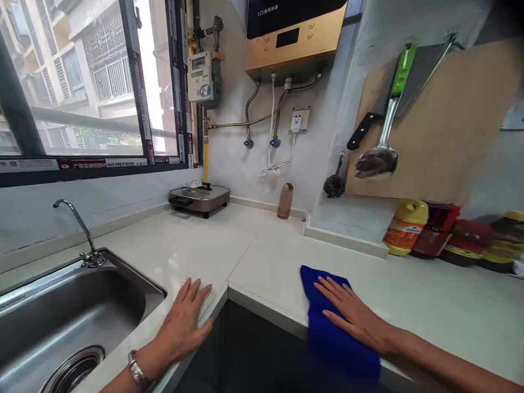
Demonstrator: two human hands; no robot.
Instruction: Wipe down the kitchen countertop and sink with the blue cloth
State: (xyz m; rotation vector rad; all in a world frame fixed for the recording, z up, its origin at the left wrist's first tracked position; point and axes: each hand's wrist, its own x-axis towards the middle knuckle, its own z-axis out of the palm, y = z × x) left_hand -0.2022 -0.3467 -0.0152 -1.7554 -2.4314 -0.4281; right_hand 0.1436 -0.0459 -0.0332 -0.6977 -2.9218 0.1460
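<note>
My left hand (185,319) rests on the white countertop (192,234) at its inner corner, beside the sink. Its fingers are stretched out and it holds nothing; a silver bracelet (137,370) circles the wrist. To the right, my right hand (347,311) lies flat with outstretched fingers on top of a blue cloth (317,297). Part of that cloth lies on the counter, and the rest hangs down over the front edge. The palm presses the cloth without gripping it.
At left is a steel sink (110,295) with a faucet (77,224). Toward the back stand an electric pan (204,199) and a brown bottle (285,201). On the right wall hang a spatula (387,125), a knife (362,131) and a cutting board (442,131), above an oil jug (406,226) and several containers.
</note>
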